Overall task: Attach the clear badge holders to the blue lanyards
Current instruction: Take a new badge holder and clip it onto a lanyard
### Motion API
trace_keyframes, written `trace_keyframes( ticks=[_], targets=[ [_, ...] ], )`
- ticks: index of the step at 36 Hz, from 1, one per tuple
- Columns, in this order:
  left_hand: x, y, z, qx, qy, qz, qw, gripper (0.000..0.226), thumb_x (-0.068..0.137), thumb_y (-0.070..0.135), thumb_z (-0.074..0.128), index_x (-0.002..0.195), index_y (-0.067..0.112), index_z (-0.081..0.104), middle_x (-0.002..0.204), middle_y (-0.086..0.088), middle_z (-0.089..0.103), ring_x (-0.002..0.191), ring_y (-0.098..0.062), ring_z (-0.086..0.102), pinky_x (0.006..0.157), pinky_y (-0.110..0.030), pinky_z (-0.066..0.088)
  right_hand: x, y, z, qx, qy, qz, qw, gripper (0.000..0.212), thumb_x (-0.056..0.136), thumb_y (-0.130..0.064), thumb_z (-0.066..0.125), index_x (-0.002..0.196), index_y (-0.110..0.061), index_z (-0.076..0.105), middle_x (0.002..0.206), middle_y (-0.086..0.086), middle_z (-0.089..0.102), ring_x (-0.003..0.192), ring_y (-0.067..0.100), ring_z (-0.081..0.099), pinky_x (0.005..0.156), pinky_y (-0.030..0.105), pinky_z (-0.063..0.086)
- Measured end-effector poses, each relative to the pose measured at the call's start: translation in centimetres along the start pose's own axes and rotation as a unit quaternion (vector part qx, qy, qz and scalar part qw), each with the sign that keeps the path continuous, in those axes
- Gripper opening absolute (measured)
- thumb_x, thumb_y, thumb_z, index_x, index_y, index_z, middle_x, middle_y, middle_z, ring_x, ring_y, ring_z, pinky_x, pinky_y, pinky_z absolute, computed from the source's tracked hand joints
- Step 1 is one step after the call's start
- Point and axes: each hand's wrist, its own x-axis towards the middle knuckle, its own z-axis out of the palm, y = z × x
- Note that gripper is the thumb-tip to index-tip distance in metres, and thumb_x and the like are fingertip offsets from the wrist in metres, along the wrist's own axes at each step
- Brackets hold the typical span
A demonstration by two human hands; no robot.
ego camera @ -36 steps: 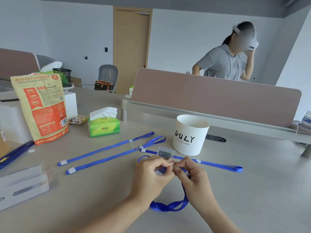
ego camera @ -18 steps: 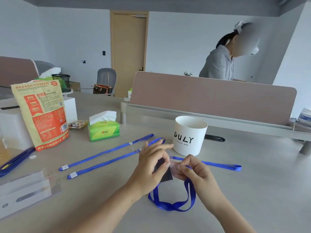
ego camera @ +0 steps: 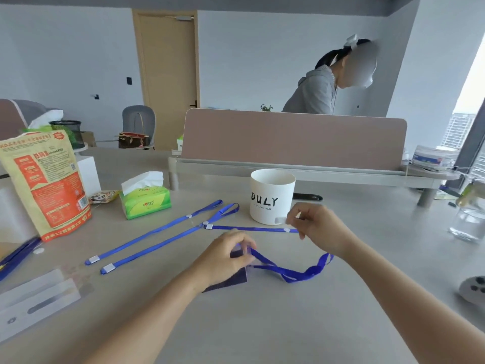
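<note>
My left hand (ego camera: 227,260) grips a clear badge holder (ego camera: 235,281) with a dark card inside, pressed low on the table. A blue lanyard (ego camera: 288,274) leads from the left fingers, loops right and runs under my right wrist. My right hand (ego camera: 319,229) is raised in front of the cup and pinches a small white end piece (ego camera: 279,220). Three more blue lanyards lie flat: two (ego camera: 157,229) (ego camera: 162,244) slanting left, one (ego camera: 249,228) running toward the right hand. Spare clear holders (ego camera: 39,298) lie at the near left.
A white cup marked DULY (ego camera: 273,197) stands just behind my hands. A green tissue pack (ego camera: 145,200) and an orange snack bag (ego camera: 44,185) stand at the left, a glass jar (ego camera: 469,222) at the right. A person bends behind the desk divider (ego camera: 294,137).
My hands, close together a second ago, have parted. The right hand moved up and right with the white end piece; the left hand lowered the badge holder onto the table.
</note>
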Motion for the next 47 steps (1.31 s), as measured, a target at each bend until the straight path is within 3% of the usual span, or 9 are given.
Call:
trace_keyframes(
  ticks=[10,15,21,25,30,37,40,43,47],
  targets=[
    [-1.4,-1.7,2.2,0.092,-0.026,-0.032,0.995,0.050,0.078,0.040,0.075,0.124,0.041,0.056,0.102,0.015,0.053,0.095,0.003,0.045,0.092,-0.020,0.041,2.2,-3.8,-0.6,0.342,0.084,0.069,0.934,0.023,0.092,-0.005,0.044,0.074,-0.013,0.057,0.053,0.000,0.037,0.037,0.010,0.026,0.040,0.018,0.021],
    [-0.2,2.2,3.0,-0.007,-0.059,-0.079,0.995,0.085,0.061,0.059,0.081,0.137,0.047,0.045,0.092,0.014,0.048,0.081,0.000,0.048,0.076,-0.016,0.038,3.2,-5.7,0.4,0.405,0.078,0.042,0.910,0.026,0.095,-0.004,0.041,0.075,-0.013,0.053,0.047,-0.006,0.035,0.040,0.010,0.024,0.042,0.022,0.022],
    [1.9,3.8,5.1,-0.093,-0.116,-0.108,0.983,0.023,0.073,0.043,0.081,0.063,0.029,0.065,0.075,0.012,0.064,0.069,0.003,0.057,0.070,-0.021,0.040,3.9,-6.4,0.4,0.453,0.091,0.028,0.886,0.024,0.097,-0.008,0.041,0.076,-0.012,0.052,0.040,-0.009,0.037,0.039,0.010,0.026,0.046,0.025,0.029],
    [2.4,3.1,5.3,-0.090,-0.055,-0.171,0.980,0.020,0.077,0.040,0.076,0.072,0.021,0.072,0.059,0.008,0.058,0.053,-0.006,0.049,0.057,-0.018,0.041,3.8,-5.6,-0.1,0.415,0.112,0.020,0.903,0.022,0.097,-0.005,0.040,0.079,-0.011,0.051,0.038,-0.011,0.039,0.040,0.012,0.029,0.047,0.025,0.032],
    [3.0,2.8,3.4,-0.315,0.016,-0.272,0.909,0.027,0.085,0.031,0.072,0.078,0.005,0.073,0.051,0.000,0.049,0.043,-0.011,0.040,0.044,-0.019,0.034,3.9,-3.2,-0.6,0.345,0.125,0.021,0.930,0.017,0.095,-0.005,0.039,0.086,-0.009,0.053,0.054,0.000,0.042,0.036,0.008,0.034,0.048,0.026,0.034],
    [4.9,3.4,-0.6,-0.524,-0.015,-0.213,0.824,0.013,0.089,0.010,0.065,0.079,0.003,0.068,0.060,-0.007,0.058,0.048,-0.012,0.055,0.045,-0.019,0.048,4.4,0.3,-0.2,0.251,0.109,0.042,0.961,0.025,0.091,-0.003,0.042,0.076,-0.016,0.057,0.059,0.000,0.044,0.051,0.015,0.037,0.052,0.029,0.037],
    [6.9,3.9,-1.5,-0.534,0.015,-0.159,0.830,0.020,0.091,0.013,0.061,0.074,0.005,0.068,0.057,-0.004,0.061,0.047,-0.011,0.057,0.047,-0.019,0.050,4.2,0.9,0.2,0.237,0.030,0.030,0.971,0.009,0.089,-0.022,0.056,0.081,-0.018,0.058,0.067,-0.002,0.046,0.061,0.017,0.041,0.059,0.027,0.039],
    [8.9,4.9,-2.1,-0.515,0.010,-0.128,0.848,0.023,0.093,0.018,0.060,0.074,0.007,0.067,0.061,-0.006,0.060,0.050,-0.013,0.056,0.048,-0.020,0.050,4.1,0.9,0.7,0.233,-0.072,0.035,0.969,0.037,0.072,-0.043,0.071,0.093,-0.015,0.059,0.074,-0.003,0.049,0.064,0.012,0.047,0.063,0.022,0.042],
    [11.6,6.3,-3.0,-0.439,-0.031,-0.089,0.894,0.026,0.095,0.024,0.059,0.079,0.005,0.066,0.064,-0.005,0.059,0.054,-0.014,0.054,0.052,-0.021,0.047,5.4,0.3,0.8,0.145,-0.080,0.010,0.986,0.023,0.083,-0.021,0.073,0.092,-0.001,0.066,0.070,0.003,0.057,0.060,0.011,0.053,0.057,0.010,0.044]
  ],
)
